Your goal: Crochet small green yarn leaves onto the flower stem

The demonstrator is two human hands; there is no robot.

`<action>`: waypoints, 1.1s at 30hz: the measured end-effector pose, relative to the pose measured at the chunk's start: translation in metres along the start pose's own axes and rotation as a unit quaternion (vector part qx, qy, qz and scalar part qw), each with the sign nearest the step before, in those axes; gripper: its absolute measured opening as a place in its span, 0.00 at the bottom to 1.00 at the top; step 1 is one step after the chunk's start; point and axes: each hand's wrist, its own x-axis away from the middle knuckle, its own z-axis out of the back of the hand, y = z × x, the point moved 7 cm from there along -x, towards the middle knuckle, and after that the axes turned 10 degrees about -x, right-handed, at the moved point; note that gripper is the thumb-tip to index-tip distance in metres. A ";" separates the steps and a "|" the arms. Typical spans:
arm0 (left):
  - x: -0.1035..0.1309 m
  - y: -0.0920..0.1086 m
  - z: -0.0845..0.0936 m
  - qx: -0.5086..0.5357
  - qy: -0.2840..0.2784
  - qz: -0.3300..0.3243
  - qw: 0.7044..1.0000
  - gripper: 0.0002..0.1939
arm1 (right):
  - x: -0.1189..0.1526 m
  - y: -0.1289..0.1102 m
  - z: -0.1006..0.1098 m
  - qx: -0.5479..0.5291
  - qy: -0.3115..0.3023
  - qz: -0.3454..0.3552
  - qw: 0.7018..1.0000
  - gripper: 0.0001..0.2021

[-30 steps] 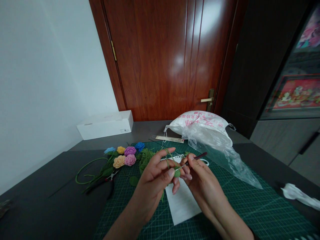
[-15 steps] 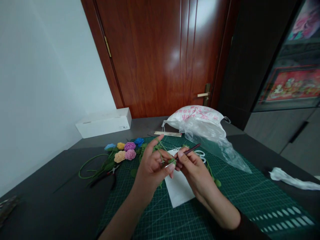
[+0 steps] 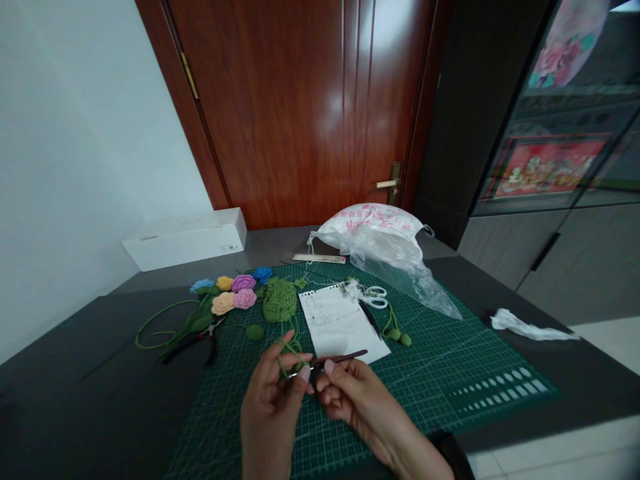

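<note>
My left hand (image 3: pixel 275 393) pinches a small green crochet piece (image 3: pixel 299 367), with green yarn (image 3: pixel 283 343) running over its raised fingers. In my right hand (image 3: pixel 350 393) is a crochet hook (image 3: pixel 350 356) with a dark handle; its metal tip passes into the green piece at my left fingertips. The yarn leads back toward a green yarn ball (image 3: pixel 279 299) just beyond my left hand. Beneath and past the hook lies a sheet of paper (image 3: pixel 333 327) with handwriting. My fingers partly hide the stitches.
Crocheted flowers (image 3: pixel 244 299) and black-handled pliers (image 3: pixel 213 333) lie to the left. White scissors (image 3: pixel 376 297), a black pen (image 3: pixel 371 320) and green buds (image 3: pixel 399 337) are right of the paper. Behind stand a white box (image 3: pixel 185 239) and a stuffed plastic bag (image 3: pixel 375 230). Under it all is a green cutting mat (image 3: pixel 425 373).
Both hands have come lower and nearer to me, still with the hook and green piece. The yarn ball and the paper's writing now show. The whole view has shifted slightly.
</note>
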 end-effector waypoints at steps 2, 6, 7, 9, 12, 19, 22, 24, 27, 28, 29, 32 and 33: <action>0.000 -0.003 0.007 -0.014 0.016 -0.006 1.000 0.24 | 0.009 -0.019 0.012 0.126 -0.009 -0.014 0.992 0.25; -0.009 0.005 0.020 -0.019 0.023 -0.024 0.999 0.25 | 0.014 -0.118 0.021 0.548 0.043 0.222 0.805 0.14; -0.015 0.010 0.020 -0.029 0.004 -0.027 0.999 0.26 | 0.008 -0.137 0.020 0.582 0.058 0.253 0.771 0.10; -0.032 0.023 0.015 -0.057 -0.056 -0.042 0.996 0.27 | -0.016 -0.162 0.015 0.620 0.059 0.270 0.734 0.05; -0.067 0.045 0.006 -0.083 -0.107 -0.091 0.987 0.27 | -0.063 -0.169 0.009 0.673 0.033 0.248 0.696 0.05; -0.124 0.038 -0.037 -0.018 -0.246 -0.075 0.966 0.30 | -0.119 -0.150 0.035 0.682 0.031 0.187 0.707 0.16; -0.128 0.016 -0.043 0.022 -0.274 -0.056 0.960 0.29 | -0.122 -0.150 0.043 0.627 0.030 0.192 0.754 0.15; -0.128 0.001 -0.042 0.046 -0.285 -0.039 0.957 0.26 | -0.121 -0.146 0.041 0.582 0.011 0.193 0.790 0.15; -0.129 -0.015 -0.041 0.080 -0.297 -0.013 0.951 0.23 | -0.117 -0.132 0.030 0.518 -0.040 0.193 0.832 0.21; -0.129 -0.019 -0.041 0.091 -0.303 -0.004 0.949 0.23 | -0.115 -0.126 0.026 0.500 -0.056 0.192 0.842 0.22; -0.128 -0.022 -0.042 0.100 -0.311 0.005 0.945 0.24 | -0.114 -0.121 0.023 0.484 -0.069 0.193 0.851 0.22; -0.122 -0.027 -0.048 0.116 -0.341 0.029 0.933 0.30 | -0.110 -0.109 0.018 0.446 -0.094 0.199 0.867 0.20; -0.119 -0.027 -0.050 0.118 -0.349 0.035 0.929 0.31 | -0.110 -0.106 0.017 0.436 -0.097 0.203 0.872 0.19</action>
